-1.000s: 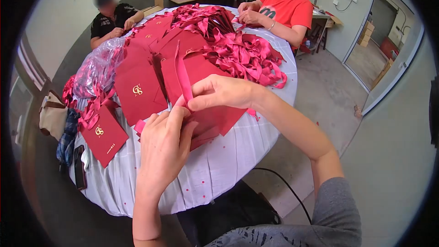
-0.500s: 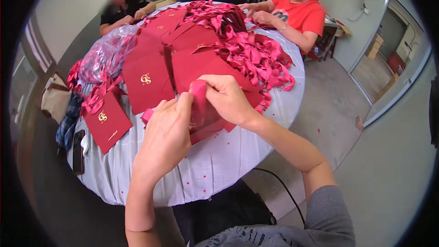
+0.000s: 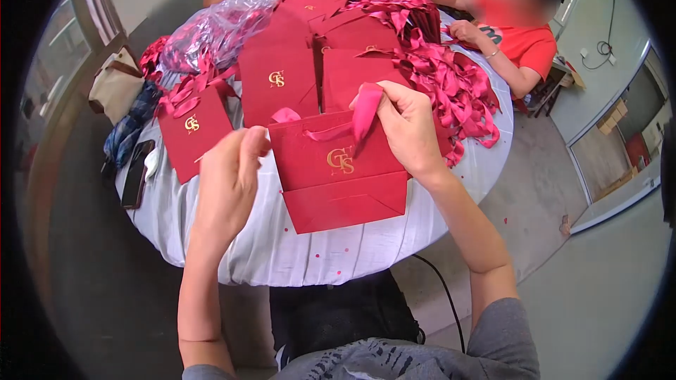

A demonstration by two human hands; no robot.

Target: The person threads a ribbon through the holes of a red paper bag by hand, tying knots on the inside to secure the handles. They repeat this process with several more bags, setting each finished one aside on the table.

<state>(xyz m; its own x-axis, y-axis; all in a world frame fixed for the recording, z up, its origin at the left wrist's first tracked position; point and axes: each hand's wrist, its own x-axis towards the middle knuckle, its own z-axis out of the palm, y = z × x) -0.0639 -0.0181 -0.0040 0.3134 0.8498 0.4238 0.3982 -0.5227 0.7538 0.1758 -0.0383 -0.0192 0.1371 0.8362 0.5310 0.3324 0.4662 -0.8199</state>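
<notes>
A small dark-red paper gift bag (image 3: 310, 200) with a gold monogram lies in front of me, its folded bottom panel facing me. My right hand (image 3: 405, 127) pinches a pink ribbon (image 3: 365, 116), which loops up from the bag's top edge. Just off the bag's left edge, my left hand (image 3: 236, 176) has its fingers pressed together, and nothing shows in them. Behind the bag lie flat red bags (image 3: 278, 70) with the same monogram. Another bag (image 3: 193, 127) with a pink ribbon rests to the left.
A heap of pink ribbons (image 3: 451, 88) covers the table's right side. Clear plastic wrap (image 3: 218, 32), a phone (image 3: 137, 172) and a beige bag (image 3: 116, 84) are on the left. Two people sit across the white-covered round table (image 3: 246, 260), their hands at the far edge.
My left hand has come away from the ribbon and moved left. The right hand still holds the ribbon, farther right in view. The bag's front now shows, and the view has shifted.
</notes>
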